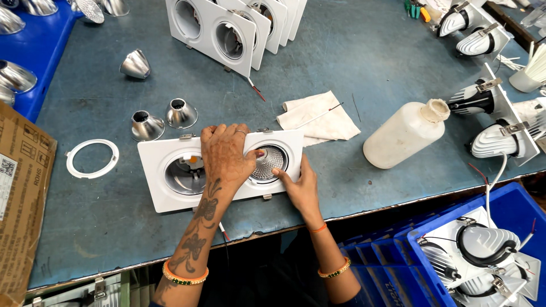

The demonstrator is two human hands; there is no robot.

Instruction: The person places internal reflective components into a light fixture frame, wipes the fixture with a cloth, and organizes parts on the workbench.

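Note:
A white twin-hole downlight frame lies flat on the blue-grey table near its front edge. My left hand rests palm down on the frame's middle, its thumb touching a silver ribbed reflector seated in the right hole. My right hand sits at the frame's lower right corner, its fingertips on the rim of that reflector. The left hole shows bare fittings inside. Two loose silver reflectors stand just behind the frame.
A white ring lies left of the frame, a cloth and a white plastic bottle to its right. More white frames lean at the back. Finished lamps line the right side. Blue bins and a cardboard box flank the table.

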